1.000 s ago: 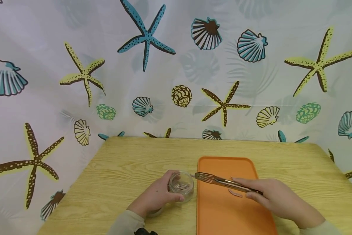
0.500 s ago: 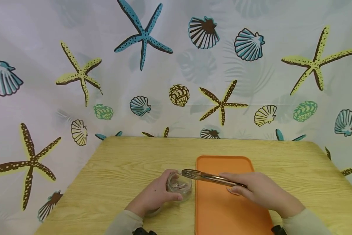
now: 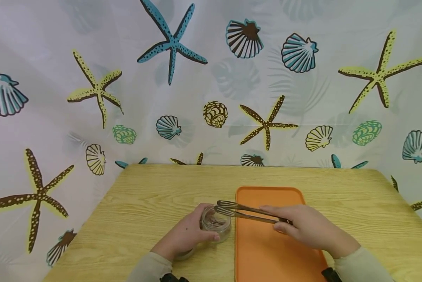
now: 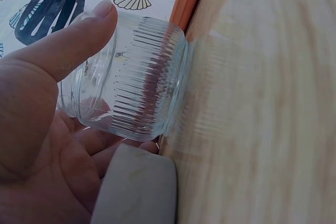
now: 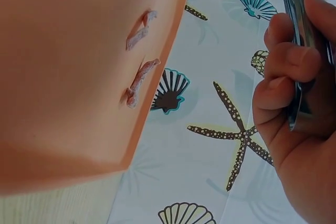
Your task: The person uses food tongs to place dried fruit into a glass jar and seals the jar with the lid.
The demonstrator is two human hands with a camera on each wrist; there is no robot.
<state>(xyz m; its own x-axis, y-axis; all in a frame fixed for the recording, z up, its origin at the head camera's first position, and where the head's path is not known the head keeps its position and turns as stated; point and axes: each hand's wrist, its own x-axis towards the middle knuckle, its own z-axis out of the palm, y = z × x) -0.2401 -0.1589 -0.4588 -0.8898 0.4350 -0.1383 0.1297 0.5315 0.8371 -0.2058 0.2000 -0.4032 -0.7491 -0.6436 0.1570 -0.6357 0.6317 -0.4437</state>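
My left hand (image 3: 191, 231) grips a clear glass jar (image 3: 222, 228) standing on the table, its thumb on the near side. In the left wrist view, ribs run round the jar's wall and something reddish-brown shows through the glass. Metal tongs (image 3: 253, 211) with slotted ends are held in my right hand (image 3: 307, 225). Their two arms stand apart, with the slotted tips over the jar's mouth and nothing visible between them. Thin, pale pinkish-brown strips (image 5: 140, 83) lie on the orange tray (image 3: 274, 254), partly hidden by my right hand in the head view.
The tray lies on the wood-grain table (image 3: 161, 188) just right of the jar. A pale, rounded object (image 4: 139, 187) sits by my left wrist, mostly covered in the head view. Behind the table hangs a curtain (image 3: 197, 98) printed with shells and starfish.
The tongs have moved left from the tray to over the jar. Their arms have spread apart, and the strip at their tips is no longer there. My left hand keeps holding the jar.
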